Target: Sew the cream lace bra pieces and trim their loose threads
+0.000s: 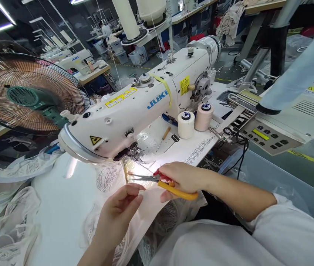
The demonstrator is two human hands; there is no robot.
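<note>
My right hand (184, 177) is wrapped round scissors (180, 191) with orange handles. Their blades point left and stand slightly apart over the lit sewing bed. Something red (164, 177) shows at the fingers of this hand; what it is I cannot tell. My left hand (118, 216) pinches the edge of pale fabric (151, 203) just below the blade tips. White lace (109, 175) lies beside that hand on the table. Above both hands is the head of a white sewing machine (134, 111), its needle area partly hidden in glare.
Two thread cones, one cream (186, 127) and one pinkish (203, 118), stand on the bed near a wooden-handled tool (164, 138). Lace pieces (20, 218) are heaped at left. A fan (29, 96) stands behind them. At right are a control box (273, 129) and a pale blue tube (298, 74).
</note>
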